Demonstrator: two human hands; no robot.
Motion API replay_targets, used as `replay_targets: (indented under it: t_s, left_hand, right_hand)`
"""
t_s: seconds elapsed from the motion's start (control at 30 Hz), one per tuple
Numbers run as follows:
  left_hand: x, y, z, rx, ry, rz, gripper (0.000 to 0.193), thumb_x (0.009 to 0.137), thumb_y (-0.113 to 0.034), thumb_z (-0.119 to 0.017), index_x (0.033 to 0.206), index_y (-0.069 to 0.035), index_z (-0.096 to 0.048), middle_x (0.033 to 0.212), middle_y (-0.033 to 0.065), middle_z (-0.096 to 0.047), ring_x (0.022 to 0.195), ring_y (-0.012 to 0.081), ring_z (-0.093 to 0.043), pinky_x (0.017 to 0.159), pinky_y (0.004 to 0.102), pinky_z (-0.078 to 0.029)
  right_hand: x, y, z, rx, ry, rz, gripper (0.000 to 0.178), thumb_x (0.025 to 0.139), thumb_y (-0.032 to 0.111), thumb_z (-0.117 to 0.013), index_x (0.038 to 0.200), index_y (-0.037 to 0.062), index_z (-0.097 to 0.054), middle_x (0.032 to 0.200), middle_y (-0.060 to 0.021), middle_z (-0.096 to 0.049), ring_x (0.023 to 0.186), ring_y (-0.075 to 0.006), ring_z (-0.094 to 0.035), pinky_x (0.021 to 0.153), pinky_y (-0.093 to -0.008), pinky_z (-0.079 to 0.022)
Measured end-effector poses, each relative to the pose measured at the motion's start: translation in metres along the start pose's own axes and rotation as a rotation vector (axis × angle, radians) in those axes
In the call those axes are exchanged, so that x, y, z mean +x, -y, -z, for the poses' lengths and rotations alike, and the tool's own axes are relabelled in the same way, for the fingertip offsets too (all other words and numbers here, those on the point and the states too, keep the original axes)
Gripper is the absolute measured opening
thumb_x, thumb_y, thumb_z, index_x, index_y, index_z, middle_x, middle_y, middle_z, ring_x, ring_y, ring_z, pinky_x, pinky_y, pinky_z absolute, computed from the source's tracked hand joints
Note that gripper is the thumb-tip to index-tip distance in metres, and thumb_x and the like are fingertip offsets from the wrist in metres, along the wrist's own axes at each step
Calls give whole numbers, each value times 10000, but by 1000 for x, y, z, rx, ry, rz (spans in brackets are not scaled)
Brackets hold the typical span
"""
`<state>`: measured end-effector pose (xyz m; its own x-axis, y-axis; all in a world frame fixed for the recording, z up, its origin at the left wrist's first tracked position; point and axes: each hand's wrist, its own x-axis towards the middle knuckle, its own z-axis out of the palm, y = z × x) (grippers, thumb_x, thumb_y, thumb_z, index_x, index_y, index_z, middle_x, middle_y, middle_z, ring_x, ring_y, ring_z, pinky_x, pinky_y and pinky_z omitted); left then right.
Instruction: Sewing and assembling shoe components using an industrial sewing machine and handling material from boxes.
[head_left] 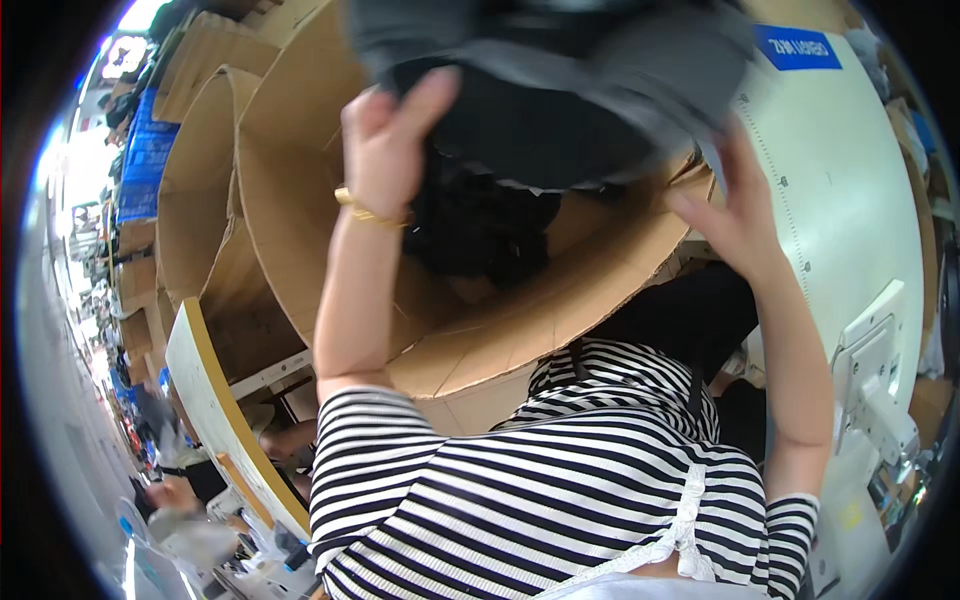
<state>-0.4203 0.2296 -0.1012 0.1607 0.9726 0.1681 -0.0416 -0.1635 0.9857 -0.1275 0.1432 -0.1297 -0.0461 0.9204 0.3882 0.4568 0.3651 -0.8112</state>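
A grey and black fabric piece point(650, 75), smeared by motion, hangs over a large open cardboard box point(530, 345). My left hand point(390, 140), with a gold bracelet at the wrist, grips its left side, thumb pointing up along the cloth. At the right side my right hand point(740, 200) has its fingers against the edge of the fabric, the thumb held apart and lower down; the fingertips are partly hidden and blurred. Inside the box, below the cloth, lies a heap of black items point(480, 225) that looks like fabric.
Right of the box stands a white table point(850, 180) bearing a blue label point(798, 47) and a white fixture point(870, 370). More cardboard boxes point(195, 160) stand at the left, near a white board with a yellow edge point(215, 400). Part of another person point(175, 495) shows at lower left.
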Motion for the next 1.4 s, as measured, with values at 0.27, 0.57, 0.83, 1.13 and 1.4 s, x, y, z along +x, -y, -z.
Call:
replay_targets:
  t_s: [0.27, 0.57, 0.83, 1.13, 1.4]
  left_hand:
    - [-15, 13, -191, -30, 548, 217, 473, 916, -428, -565, 1089, 10, -609, 948, -4, -633, 847, 57, -549, 729, 204, -444]
    - [10, 1, -270, -19, 569, 485, 783, 831, -597, -582, 1295, 11, -410, 1182, 112, -562, 1008, 184, -552, 796, 321, -459]
    - [39, 22, -318, -436, 479, 510, 244, 872, -77, -608, 1100, -6, -555, 994, 81, -648, 800, 147, -628, 658, 280, -498]
    - [131, 95, -438, -573, 612, 587, 343, 816, -16, -675, 1136, -14, -549, 1151, 122, -598, 1055, 272, -576, 855, 419, -478]
    - [110, 92, -420, -335, 635, 409, 363, 836, -10, -649, 1167, 25, -505, 1059, 125, -623, 899, 216, -630, 763, 326, -541]
  right_hand:
    - [-87, 24, 94, 227, -640, -465, 257, 903, 140, -622, 1097, -28, -630, 1080, -53, -639, 994, -122, -565, 898, -261, -427]
    - [-144, -1, 134, 490, -822, -537, 248, 878, 141, -655, 1070, -14, -638, 1048, -45, -646, 955, -115, -574, 861, -262, -436]
    - [-216, 27, 166, 461, -939, -489, 270, 867, 50, -629, 1125, -25, -596, 1112, -63, -627, 1016, -142, -577, 904, -289, -432]
    - [-253, 55, 173, 405, -985, -528, 245, 882, 110, -638, 1084, -27, -615, 1044, -62, -640, 937, -128, -581, 844, -272, -451]
    - [-271, 58, 178, 407, -933, -563, 237, 884, 160, -663, 1037, -19, -629, 961, -28, -649, 855, -97, -575, 770, -244, -462]
